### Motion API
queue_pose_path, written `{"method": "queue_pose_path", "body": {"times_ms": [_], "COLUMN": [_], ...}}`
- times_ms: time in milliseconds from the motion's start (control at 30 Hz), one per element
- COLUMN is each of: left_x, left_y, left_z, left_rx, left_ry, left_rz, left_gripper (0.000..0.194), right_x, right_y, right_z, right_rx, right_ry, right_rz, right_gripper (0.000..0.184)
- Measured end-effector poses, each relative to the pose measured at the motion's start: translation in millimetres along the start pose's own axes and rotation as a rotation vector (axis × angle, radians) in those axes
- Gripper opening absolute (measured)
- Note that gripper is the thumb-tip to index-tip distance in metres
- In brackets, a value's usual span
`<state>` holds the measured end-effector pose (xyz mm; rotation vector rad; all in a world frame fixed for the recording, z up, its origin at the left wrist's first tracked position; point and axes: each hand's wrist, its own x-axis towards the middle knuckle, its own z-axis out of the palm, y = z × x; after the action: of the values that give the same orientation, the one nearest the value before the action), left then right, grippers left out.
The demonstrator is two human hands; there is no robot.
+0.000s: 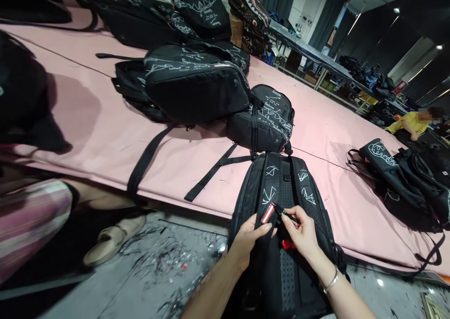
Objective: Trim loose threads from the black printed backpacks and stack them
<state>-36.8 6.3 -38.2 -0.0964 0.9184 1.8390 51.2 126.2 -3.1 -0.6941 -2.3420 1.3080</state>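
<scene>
A black backpack (286, 281) with white line drawings on its shoulder straps leans upright against the table edge in front of me. My left hand (248, 239) is closed on the lower part of the left shoulder strap (270, 180), beside a red and white label (268, 214). Just right of it, my right hand (300, 230) pinches a slim black item (280, 209) with some red by the fingers; its exact kind is unclear. A red tab (288, 245) shows below the right fingers on the back panel.
The pink-covered table (326, 122) bears several black backpacks, including a pile (200, 84) and another backpack (404, 183) at right. A loose strap (147, 159) hangs over the edge. A person's foot (114, 239) is at left; another person (411, 122) sits far right. Scraps litter the floor (168, 262).
</scene>
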Motion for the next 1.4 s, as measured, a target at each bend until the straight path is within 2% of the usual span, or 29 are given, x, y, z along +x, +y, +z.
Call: {"method": "queue_pose_path", "body": {"times_ms": [167,300,467,633,733,833,1033,1167,1400], "left_x": [-1.5,-0.7,-2.8,-7.7,-7.2,-5.9,-9.1,-10.7,-10.3], "left_y": [2.0,3.7,15.2,37.8,47.1,51.9,59.7,63.0,65.1], "left_z": [-2.1,-8.2,-15.9,-27.4,-36.8,-42.8,-41.4,-40.3,-39.3], "left_rx": [0.018,0.04,0.107,0.219,0.259,0.291,0.278,0.268,0.238], "left_ry": [-0.005,-0.042,-0.115,-0.147,-0.201,-0.266,-0.321,-0.313,-0.326], "left_rz": [0.012,0.017,0.024,0.025,0.026,0.048,0.019,-0.002,-0.002], "left_gripper": [0.046,0.043,0.038,0.039,0.042,0.035,0.026,0.026,0.027], "right_x": [4.1,8.2,28.0,70.5,96.2,114.8,137.1,143.0,146.4], "right_y": [1.2,7.0,3.1,-2.2,-2.8,-4.5,-12.8,-13.5,0.6], "right_z": [1.7,-4.0,-19.9,-32.4,-32.3,-28.1,-19.9,-16.0,-11.5], "right_rx": [-0.037,0.051,0.096,0.114,0.101,0.091,0.026,0.035,0.082], "right_ry": [0.022,-0.018,-0.195,-0.386,-0.535,-0.687,-0.871,-0.897,-0.869], "right_rz": [-0.06,0.016,0.025,-0.012,-0.007,-0.008,-0.056,-0.06,-0.048], "right_gripper": [0.016,0.018,0.019,0.027,0.03,0.03,0.027,0.025,0.025]}}
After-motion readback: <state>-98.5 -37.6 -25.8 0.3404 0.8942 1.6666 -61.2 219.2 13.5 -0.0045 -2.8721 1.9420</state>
